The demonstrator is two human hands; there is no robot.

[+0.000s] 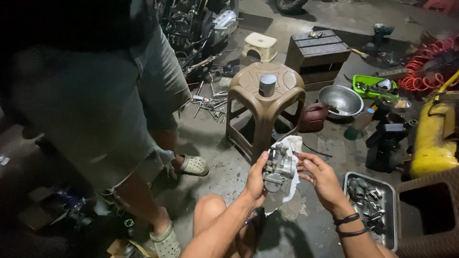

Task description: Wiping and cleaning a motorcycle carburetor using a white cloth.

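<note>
I've got my left hand [256,177] wrapped around the side of a carburetor [278,167], thumb up along its edge, fingers curled behind it. My right hand [321,177] sits just beside it, fingers half spread and touching the white rag [292,143] that lies behind the part. The carburetor is held up in the air between both hands, above the concrete floor [224,167]: dull grey cast metal, lumpy, with small fittings and a rounded bowl at the bottom. Its long axis runs close to upright, top tipped slightly left toward my thumb. Past my hands stands a brown plastic stool [265,102], ribbed on top, carrying a short grey metal cylinder [267,85]. To the right lies a metal tray [393,205] of small parts, farther off a steel bowl [340,100]. Someone in grey shorts [114,105] stands on the left.
</note>
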